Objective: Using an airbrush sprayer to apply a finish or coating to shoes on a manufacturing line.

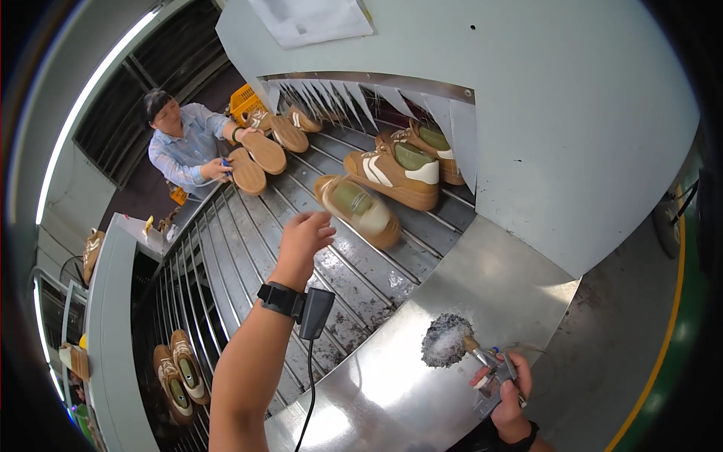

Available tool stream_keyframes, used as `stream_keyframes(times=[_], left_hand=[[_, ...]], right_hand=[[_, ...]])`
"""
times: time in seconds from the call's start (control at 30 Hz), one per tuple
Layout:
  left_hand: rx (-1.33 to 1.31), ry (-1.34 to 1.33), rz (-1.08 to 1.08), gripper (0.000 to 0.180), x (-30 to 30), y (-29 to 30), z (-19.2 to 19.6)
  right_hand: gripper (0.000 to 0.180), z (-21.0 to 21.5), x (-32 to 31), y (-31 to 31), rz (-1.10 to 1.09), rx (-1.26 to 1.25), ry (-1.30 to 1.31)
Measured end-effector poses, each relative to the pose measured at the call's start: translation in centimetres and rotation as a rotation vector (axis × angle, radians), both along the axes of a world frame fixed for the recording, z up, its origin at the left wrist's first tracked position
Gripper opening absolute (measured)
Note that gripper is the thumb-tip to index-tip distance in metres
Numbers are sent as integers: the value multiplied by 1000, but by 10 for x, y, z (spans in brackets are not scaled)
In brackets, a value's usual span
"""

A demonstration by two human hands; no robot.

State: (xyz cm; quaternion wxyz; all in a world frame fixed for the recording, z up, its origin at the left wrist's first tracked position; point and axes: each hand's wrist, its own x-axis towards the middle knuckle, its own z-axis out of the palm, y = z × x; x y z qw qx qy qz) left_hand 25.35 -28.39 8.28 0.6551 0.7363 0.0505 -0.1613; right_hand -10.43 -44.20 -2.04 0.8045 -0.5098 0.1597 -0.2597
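Blurred tan shoe (358,210) sits on conveyor rods (248,256) just beyond the left hand (303,236), fingers loosely open, not touching it. Right hand (506,392) grips a brush (482,358), bristles by glue patch (446,340) on steel bench (392,384).

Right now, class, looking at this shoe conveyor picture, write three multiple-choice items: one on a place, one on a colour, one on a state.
1. Where does the blurred tan shoe with the green insole lie?
A. on the metal roller conveyor
B. on the floor
C. in the yellow crate

2. What colour is the band on the left hand's wrist?
A. red
B. black
C. white

3. What is the right hand doing?
A. hanging empty
B. gripping a small brush tool
C. holding a shoe

Answers: 1 A, it rests on the rollers; 2 B, the strap is black; 3 B, fingers wrap the handle.
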Motion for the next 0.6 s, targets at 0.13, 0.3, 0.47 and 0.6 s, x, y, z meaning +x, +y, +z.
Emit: stream_keyframes(times=[0.13, 0.3, 0.47, 0.6], left_hand=[[154, -296, -634, 15, -97, -30, 41], [-398, -442, -1335, 30, -192, 44, 123], [-645, -384, -1151, 35, -229, 93, 124], [-169, -836, -1813, 36, -230, 111, 158]], right_hand=[[57, 0, -6, -4, -46, 26, 94], [64, 2, 1, -1, -97, 27, 72], [59, -17, 4, -18, -96, -145, 59], [58, -23, -2, -31, -190, -89, 54]])
